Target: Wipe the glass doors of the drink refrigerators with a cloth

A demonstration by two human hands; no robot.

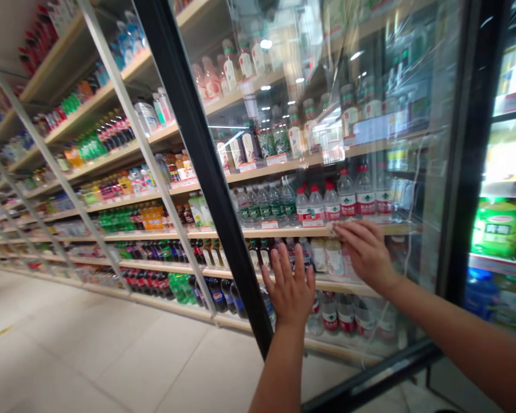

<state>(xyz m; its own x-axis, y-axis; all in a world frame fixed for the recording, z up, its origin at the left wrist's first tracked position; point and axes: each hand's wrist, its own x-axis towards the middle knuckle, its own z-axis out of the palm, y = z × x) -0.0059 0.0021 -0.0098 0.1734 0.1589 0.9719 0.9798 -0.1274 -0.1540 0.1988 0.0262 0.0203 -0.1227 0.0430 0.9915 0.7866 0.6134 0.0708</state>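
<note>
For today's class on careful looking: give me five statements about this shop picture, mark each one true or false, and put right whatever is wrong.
1. The left hand is open, with its fingers extended. True.
2. The right hand is empty, with all its fingers spread wide. False: the right hand pinches a small pale thing, too small and blurred to identify.
3. The door frame around the glass is black. True.
4. The floor is covered in dark red carpet. False: the floor is pale tile.
5. Bottles with red caps show behind the glass. True.
</note>
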